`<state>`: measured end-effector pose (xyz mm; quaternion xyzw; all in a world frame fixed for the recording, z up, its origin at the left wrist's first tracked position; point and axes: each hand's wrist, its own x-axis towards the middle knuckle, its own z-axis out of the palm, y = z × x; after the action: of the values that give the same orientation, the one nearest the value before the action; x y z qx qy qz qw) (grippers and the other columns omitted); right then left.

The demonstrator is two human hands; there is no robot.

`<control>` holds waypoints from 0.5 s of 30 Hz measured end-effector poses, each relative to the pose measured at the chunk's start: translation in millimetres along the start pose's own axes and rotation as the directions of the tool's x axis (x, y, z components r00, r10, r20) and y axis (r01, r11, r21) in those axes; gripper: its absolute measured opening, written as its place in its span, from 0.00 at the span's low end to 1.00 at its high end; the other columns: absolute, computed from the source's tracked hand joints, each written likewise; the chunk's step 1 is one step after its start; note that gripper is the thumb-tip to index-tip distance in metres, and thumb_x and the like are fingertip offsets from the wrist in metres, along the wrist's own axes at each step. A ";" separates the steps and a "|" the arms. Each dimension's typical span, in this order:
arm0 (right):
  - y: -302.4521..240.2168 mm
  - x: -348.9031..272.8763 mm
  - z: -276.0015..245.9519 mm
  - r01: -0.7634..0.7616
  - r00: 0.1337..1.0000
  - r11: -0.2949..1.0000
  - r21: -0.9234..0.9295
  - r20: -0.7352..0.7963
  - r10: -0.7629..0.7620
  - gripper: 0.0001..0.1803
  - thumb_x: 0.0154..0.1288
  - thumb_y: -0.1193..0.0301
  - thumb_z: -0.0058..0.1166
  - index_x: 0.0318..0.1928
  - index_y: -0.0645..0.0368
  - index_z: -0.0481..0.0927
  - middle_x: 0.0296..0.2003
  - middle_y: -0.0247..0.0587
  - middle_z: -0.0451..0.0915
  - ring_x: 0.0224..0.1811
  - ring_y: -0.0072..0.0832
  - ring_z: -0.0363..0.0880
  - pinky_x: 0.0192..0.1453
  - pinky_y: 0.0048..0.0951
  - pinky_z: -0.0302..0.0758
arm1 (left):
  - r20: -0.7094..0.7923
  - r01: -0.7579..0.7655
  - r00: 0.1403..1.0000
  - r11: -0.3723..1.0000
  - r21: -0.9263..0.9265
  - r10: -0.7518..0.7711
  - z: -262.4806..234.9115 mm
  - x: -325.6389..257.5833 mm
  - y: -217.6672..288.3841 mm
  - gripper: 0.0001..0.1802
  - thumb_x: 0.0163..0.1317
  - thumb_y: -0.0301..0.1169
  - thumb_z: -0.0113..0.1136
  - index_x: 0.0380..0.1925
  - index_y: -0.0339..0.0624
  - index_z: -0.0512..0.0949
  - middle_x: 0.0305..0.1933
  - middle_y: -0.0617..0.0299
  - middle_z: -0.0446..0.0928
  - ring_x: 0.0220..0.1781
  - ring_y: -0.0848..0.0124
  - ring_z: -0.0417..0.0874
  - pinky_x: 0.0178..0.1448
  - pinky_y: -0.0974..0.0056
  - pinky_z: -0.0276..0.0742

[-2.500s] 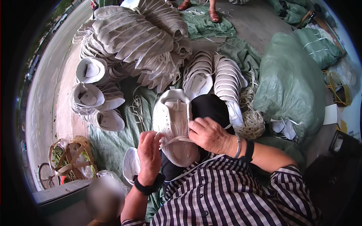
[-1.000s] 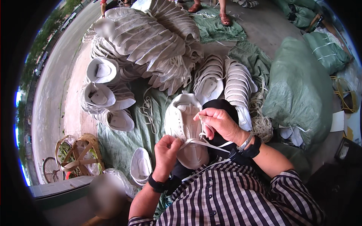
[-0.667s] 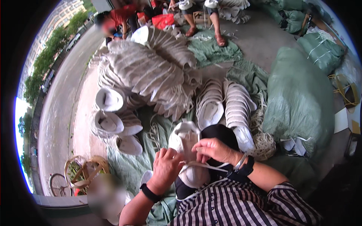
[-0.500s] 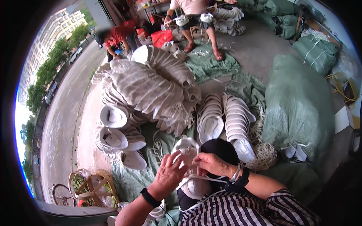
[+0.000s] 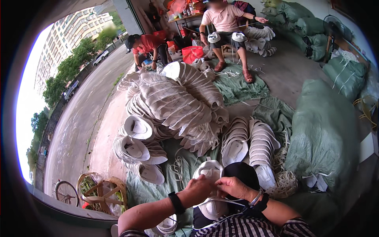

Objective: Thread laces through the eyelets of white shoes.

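On my lap rests a white shoe upper (image 5: 215, 209), its toe toward me. A thin white shoelace (image 5: 233, 202) crosses it and trails to the right, below my wrist. My left hand (image 5: 199, 187) is closed over the upper's left side by the lace holes; its fingertips are partly hidden. From the right, my right hand (image 5: 235, 187) meets it above the upper's middle, thumb and forefinger pinched together, seemingly on the lace. The two hands' fingertips nearly touch.
Nested white shoe uppers (image 5: 173, 102) form a large heap ahead. Shorter stacks (image 5: 262, 144) stand nearer. A big green sack (image 5: 321, 130) lies right; a woven basket (image 5: 104, 193) sits lower left. Farther off, one person sits (image 5: 224, 19) and another bends (image 5: 152, 47) beside the heap.
My left hand has moved from spread fingers to closed ones, close against my right fingertips. The right hand stays pinched. The whole view has tilted up and shifted left.
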<state>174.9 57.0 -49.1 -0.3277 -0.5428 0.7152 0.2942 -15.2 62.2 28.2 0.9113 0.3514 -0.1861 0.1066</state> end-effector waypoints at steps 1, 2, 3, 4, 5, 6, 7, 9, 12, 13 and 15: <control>-0.7 0.6 0.2 0.001 1.000 1.000 0.000 0.005 -0.001 0.09 0.68 0.74 0.47 0.45 0.65 0.75 0.28 0.34 0.79 0.27 0.18 0.78 0.31 0.19 0.75 | 0.017 0.030 0.999 0.997 -0.078 -0.029 -7.5 0.2 0.8 0.12 0.53 0.32 0.57 0.39 0.48 0.78 0.43 0.64 0.73 0.47 0.66 0.72 0.49 0.63 0.69; -2.0 0.7 0.8 0.011 1.000 0.999 0.033 -0.010 -0.011 0.09 0.68 0.73 0.47 0.45 0.65 0.75 0.27 0.34 0.79 0.26 0.18 0.78 0.31 0.20 0.76 | 0.036 0.060 0.998 0.986 -0.155 -0.055 -10.1 -0.3 0.8 0.11 0.54 0.31 0.57 0.38 0.46 0.79 0.42 0.62 0.74 0.46 0.64 0.73 0.49 0.63 0.70; -3.4 0.8 1.5 0.021 0.999 0.997 0.067 -0.027 -0.019 0.09 0.68 0.73 0.47 0.45 0.64 0.75 0.27 0.34 0.80 0.26 0.18 0.78 0.30 0.20 0.76 | 0.036 0.063 0.998 0.986 -0.155 -0.058 -4.6 -2.0 -6.8 0.11 0.54 0.31 0.57 0.38 0.46 0.79 0.42 0.62 0.74 0.46 0.64 0.73 0.49 0.63 0.70; -5.5 0.7 0.5 0.021 0.999 0.997 0.069 -0.031 -0.019 0.09 0.68 0.73 0.47 0.45 0.64 0.75 0.27 0.34 0.80 0.26 0.18 0.78 0.30 0.20 0.76 | -0.197 -0.077 0.980 0.884 -0.460 -0.017 -5.2 -3.6 -16.0 0.09 0.57 0.31 0.56 0.37 0.43 0.79 0.41 0.62 0.75 0.44 0.66 0.75 0.49 0.63 0.71; -9.2 1.7 -1.3 -0.009 1.000 0.992 0.127 -0.023 0.012 0.09 0.68 0.73 0.46 0.45 0.64 0.75 0.27 0.34 0.80 0.26 0.18 0.78 0.31 0.20 0.76 | -0.418 -0.272 0.907 0.685 -0.676 -0.054 -5.5 -4.0 -20.7 0.08 0.60 0.30 0.56 0.37 0.41 0.79 0.39 0.61 0.75 0.43 0.67 0.76 0.49 0.64 0.72; -12.3 2.4 -2.3 -0.040 0.999 0.982 0.184 -0.014 0.044 0.09 0.68 0.73 0.45 0.44 0.63 0.75 0.27 0.34 0.80 0.25 0.18 0.78 0.31 0.20 0.77 | -0.248 -0.210 0.908 0.145 -0.967 -0.338 -3.5 -7.5 -16.3 0.08 0.64 0.31 0.55 0.34 0.38 0.78 0.36 0.63 0.76 0.40 0.74 0.76 0.49 0.68 0.71; -14.3 1.9 -1.2 -0.008 0.999 0.985 0.172 -0.039 0.014 0.09 0.69 0.74 0.44 0.44 0.63 0.75 0.27 0.33 0.80 0.26 0.17 0.77 0.31 0.19 0.76 | -0.292 -0.248 0.883 0.161 -0.955 -0.368 6.6 -7.0 -16.0 0.08 0.65 0.32 0.56 0.34 0.38 0.78 0.36 0.65 0.75 0.40 0.76 0.75 0.48 0.69 0.70; -14.9 2.4 7.8 0.043 0.999 0.983 0.177 0.022 -0.048 0.09 0.69 0.74 0.44 0.45 0.63 0.76 0.27 0.33 0.80 0.26 0.17 0.77 0.31 0.18 0.75 | -0.334 -0.286 0.853 0.176 -0.942 -0.401 22.5 -6.2 -12.6 0.09 0.65 0.33 0.56 0.34 0.37 0.77 0.35 0.66 0.75 0.41 0.79 0.74 0.48 0.70 0.70; -32.6 1.4 26.9 0.006 0.995 0.963 0.270 0.096 -0.033 0.11 0.69 0.73 0.45 0.47 0.62 0.76 0.28 0.34 0.80 0.24 0.16 0.76 0.30 0.16 0.74 | -0.342 -0.349 0.819 0.072 -0.934 -0.461 24.0 -2.0 -3.0 0.08 0.64 0.31 0.58 0.33 0.37 0.77 0.34 0.67 0.75 0.39 0.78 0.75 0.47 0.71 0.71; -30.6 2.0 28.4 0.011 0.996 0.937 0.349 0.078 -0.041 0.12 0.69 0.72 0.46 0.48 0.62 0.76 0.28 0.34 0.80 0.24 0.16 0.76 0.30 0.16 0.73 | -0.312 -0.365 0.846 -0.044 -0.930 -0.432 20.3 -3.0 -1.6 0.07 0.64 0.31 0.58 0.33 0.38 0.77 0.35 0.66 0.75 0.39 0.79 0.75 0.46 0.70 0.72; -33.7 -0.6 30.1 -0.011 0.998 0.910 0.414 0.056 -0.013 0.11 0.69 0.68 0.48 0.45 0.61 0.77 0.27 0.35 0.80 0.25 0.17 0.76 0.31 0.17 0.73 | -0.261 -0.359 0.901 -0.257 -0.897 -0.347 12.3 -7.9 -0.9 0.08 0.65 0.31 0.55 0.37 0.37 0.77 0.37 0.66 0.76 0.41 0.77 0.76 0.47 0.69 0.73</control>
<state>153.8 47.0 -10.4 -0.2369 -0.3871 0.8230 0.3417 -24.4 54.0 20.3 0.4759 0.3659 0.3762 0.7058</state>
